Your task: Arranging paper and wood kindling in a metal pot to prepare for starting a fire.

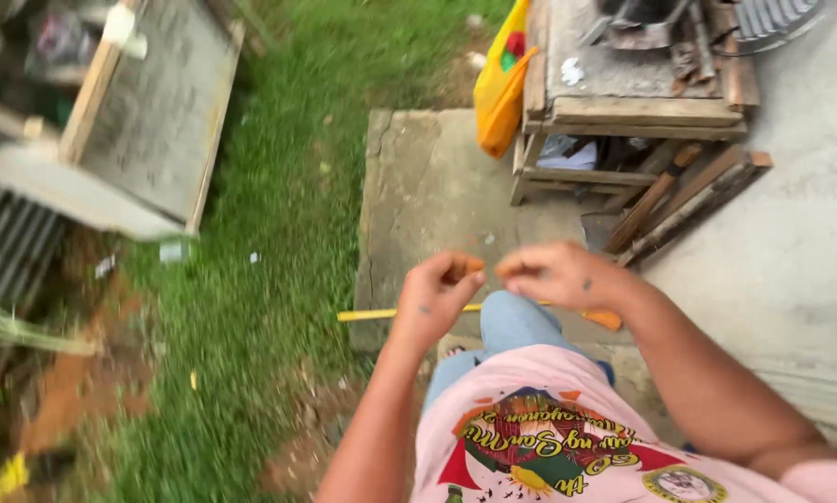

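While both hands meet in front of the chest, the left hand (434, 296) pinches a small orange piece (474, 265) in curled fingers. Right hand (556, 273) closed, fingertips beside that piece; contents blurred, cannot tell. A yellow stick (372, 315) lies below on the concrete slab (428, 186).

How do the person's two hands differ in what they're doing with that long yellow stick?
The left hand pinches a small orange bit at its fingertips, in front of the yellow stick; the right hand is closed with its fingers curled downward. The stick's yellow end juts out past the left hand, while its orange end shows below the right wrist. Both hands meet close together, above the concrete slab.
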